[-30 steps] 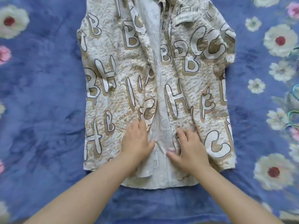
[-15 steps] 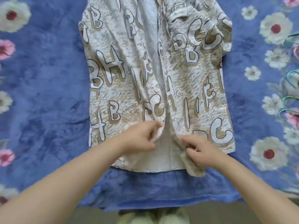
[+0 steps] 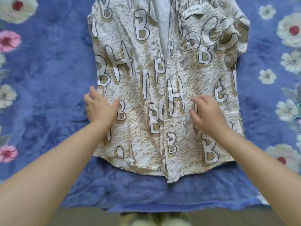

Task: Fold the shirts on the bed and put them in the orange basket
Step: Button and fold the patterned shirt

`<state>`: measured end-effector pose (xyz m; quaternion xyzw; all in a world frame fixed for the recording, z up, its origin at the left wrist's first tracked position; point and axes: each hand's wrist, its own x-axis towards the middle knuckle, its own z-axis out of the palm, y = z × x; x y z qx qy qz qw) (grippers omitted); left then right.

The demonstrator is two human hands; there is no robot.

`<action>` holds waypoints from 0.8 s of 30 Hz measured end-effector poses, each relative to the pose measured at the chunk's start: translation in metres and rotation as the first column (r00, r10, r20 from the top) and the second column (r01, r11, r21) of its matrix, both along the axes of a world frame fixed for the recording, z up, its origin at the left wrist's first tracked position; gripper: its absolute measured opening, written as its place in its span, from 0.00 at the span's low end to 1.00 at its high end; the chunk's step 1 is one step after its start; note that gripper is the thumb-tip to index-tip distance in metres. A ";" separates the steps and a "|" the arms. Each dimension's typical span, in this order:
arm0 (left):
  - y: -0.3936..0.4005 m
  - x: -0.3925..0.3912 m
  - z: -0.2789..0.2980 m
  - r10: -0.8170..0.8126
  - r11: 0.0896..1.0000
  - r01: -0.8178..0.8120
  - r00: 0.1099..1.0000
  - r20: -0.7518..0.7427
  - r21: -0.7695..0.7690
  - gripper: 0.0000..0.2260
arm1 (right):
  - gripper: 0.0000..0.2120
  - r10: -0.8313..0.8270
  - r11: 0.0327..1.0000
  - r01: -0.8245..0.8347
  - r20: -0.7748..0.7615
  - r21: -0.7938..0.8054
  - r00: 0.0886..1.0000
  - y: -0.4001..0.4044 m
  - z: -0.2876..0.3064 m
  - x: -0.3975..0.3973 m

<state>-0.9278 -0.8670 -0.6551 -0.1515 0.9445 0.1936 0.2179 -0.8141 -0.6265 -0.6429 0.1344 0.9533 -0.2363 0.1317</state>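
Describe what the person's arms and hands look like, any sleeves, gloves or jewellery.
Both forearms are bare up to the frame edge, with no sleeves in view. The left hand and right hand wear no gloves, and no rings, watch or bracelets show.

Shirt (image 3: 162, 79) collar beyond top edge

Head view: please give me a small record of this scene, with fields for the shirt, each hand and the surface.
shirt: beige short-sleeved shirt printed with large white letters, lying flat, front up, not yet folded
left hand: left hand, fingers straight, at the shirt's left edge
right hand: right hand, fingers spread over the right front
surface: blue blanket with white and pink flowers
basket: not in view
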 end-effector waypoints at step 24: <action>-0.054 -0.073 0.010 -0.538 0.495 0.733 0.680 0.498 -0.466 0.07 | 0.20 0.539 0.836 -0.545 0.294 -0.068 0.789 -0.077 -0.012 -0.104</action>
